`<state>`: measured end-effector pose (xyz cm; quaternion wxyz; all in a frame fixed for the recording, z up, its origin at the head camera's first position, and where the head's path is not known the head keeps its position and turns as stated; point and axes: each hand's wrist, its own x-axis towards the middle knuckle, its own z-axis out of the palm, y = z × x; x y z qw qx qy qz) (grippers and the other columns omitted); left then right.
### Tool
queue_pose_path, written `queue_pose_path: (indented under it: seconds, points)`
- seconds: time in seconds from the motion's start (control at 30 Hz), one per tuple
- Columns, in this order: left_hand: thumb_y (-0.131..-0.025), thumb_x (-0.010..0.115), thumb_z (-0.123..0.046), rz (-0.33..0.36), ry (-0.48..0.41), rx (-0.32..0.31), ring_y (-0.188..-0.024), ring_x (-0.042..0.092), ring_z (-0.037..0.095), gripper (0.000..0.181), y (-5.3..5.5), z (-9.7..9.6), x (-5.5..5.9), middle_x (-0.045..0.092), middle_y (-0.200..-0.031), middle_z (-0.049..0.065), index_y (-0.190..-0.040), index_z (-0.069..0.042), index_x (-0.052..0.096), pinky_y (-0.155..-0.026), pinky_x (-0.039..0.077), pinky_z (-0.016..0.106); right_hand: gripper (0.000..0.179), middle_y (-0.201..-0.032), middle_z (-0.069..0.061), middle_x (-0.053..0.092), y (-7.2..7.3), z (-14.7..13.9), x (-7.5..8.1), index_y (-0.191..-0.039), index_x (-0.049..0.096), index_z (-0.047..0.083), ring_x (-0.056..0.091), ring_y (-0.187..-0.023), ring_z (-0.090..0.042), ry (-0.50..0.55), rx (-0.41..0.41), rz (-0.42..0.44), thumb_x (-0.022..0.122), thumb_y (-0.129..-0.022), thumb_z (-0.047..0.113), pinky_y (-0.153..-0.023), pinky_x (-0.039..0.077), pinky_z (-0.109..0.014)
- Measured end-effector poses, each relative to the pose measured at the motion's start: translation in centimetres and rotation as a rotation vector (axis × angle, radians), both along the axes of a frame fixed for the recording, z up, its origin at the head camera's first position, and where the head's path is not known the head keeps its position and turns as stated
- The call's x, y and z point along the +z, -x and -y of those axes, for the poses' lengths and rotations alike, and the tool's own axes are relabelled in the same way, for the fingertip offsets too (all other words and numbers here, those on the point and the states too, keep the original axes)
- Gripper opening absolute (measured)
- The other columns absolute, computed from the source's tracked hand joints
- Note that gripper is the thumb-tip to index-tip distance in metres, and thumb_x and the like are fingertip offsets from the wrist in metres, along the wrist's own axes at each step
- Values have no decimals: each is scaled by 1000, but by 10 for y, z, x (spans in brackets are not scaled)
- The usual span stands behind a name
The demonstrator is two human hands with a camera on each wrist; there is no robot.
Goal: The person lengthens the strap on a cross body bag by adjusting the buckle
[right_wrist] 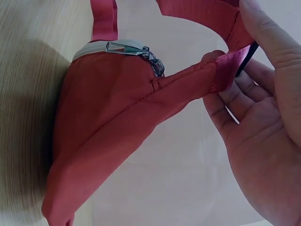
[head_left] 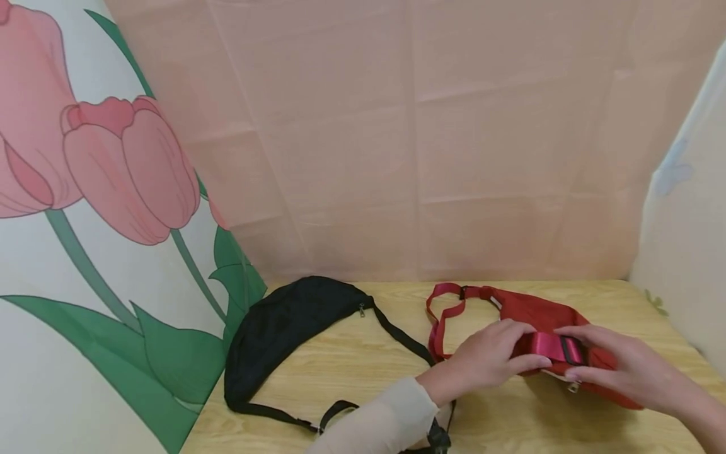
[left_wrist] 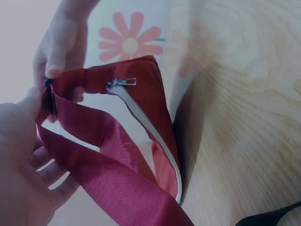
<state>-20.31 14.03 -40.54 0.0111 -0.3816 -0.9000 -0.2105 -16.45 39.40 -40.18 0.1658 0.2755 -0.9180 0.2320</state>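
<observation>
A red waist bag (head_left: 541, 312) is at the right of the table in the head view, its magenta strap (head_left: 547, 347) lifted between both hands. My left hand (head_left: 493, 353) pinches the strap at its left part, thumb in front. With thumb and fingers, my right hand (head_left: 632, 369) grips the strap beside a black slide buckle (head_left: 571, 350). The right wrist view shows the bag's zipper pull (right_wrist: 123, 48) and the right hand (right_wrist: 268, 108) at the strap end. In the left wrist view the left hand's fingers (left_wrist: 51, 176) lie behind the strap.
A black waist bag (head_left: 295, 328) lies on the left of the wooden table (head_left: 346, 366), its strap (head_left: 403, 331) running under my left forearm. Behind the table hangs a pinkish cloth (head_left: 420, 157). A tulip-printed panel (head_left: 130, 170) stands at the left, a pale wall (head_left: 686, 252) at the right.
</observation>
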Motion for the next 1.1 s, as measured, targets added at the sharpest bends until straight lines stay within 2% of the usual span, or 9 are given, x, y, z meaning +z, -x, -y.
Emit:
queue_pose_path:
  seconds: [0.13,0.3,0.53,0.7,0.93,1.1]
  points:
    - [-100,52,-59,-2,-27,-12,-100,45,-7,50,1,-1,0,53,-123,-20,-142,-31,50,-75,39,9,64,-110,17,65,1,-1,-4,-123,67,23,56,-94,6,7,11,-36,95,-65,23,-73,43,-9]
    - [-99,52,-58,-9,33,-6,-105,46,-8,48,1,-4,-4,53,-123,-22,-142,-36,51,-82,39,10,65,-112,15,64,2,-3,-6,-123,68,26,53,-100,8,19,5,-65,95,-64,21,-76,40,-4]
    - [-99,55,-56,-5,73,1,-112,48,-9,44,4,-8,-7,55,-124,-24,-138,-36,54,-92,39,11,64,-119,19,61,0,-6,-9,-129,66,23,50,-109,14,68,21,-9,91,-72,12,-82,37,-2]
    - [-98,56,-56,-22,63,3,-109,49,-8,47,6,-9,-6,57,-126,-23,-139,-35,55,-91,39,11,64,-117,18,64,2,-7,-11,-130,64,17,58,-103,10,108,49,7,89,-72,5,-81,39,-2]
    - [-97,58,-56,-26,45,0,-107,50,-8,48,5,-10,-8,59,-126,-24,-140,-35,56,-92,37,11,63,-109,18,66,4,-2,-9,-127,66,19,61,-97,8,104,34,20,91,-71,9,-79,41,-3]
    - [-97,57,-55,-20,38,7,-107,49,-8,48,5,-11,-9,58,-128,-25,-141,-35,55,-94,38,12,65,-105,15,69,5,2,-10,-129,65,15,63,-94,6,126,86,13,90,-70,5,-79,42,-4]
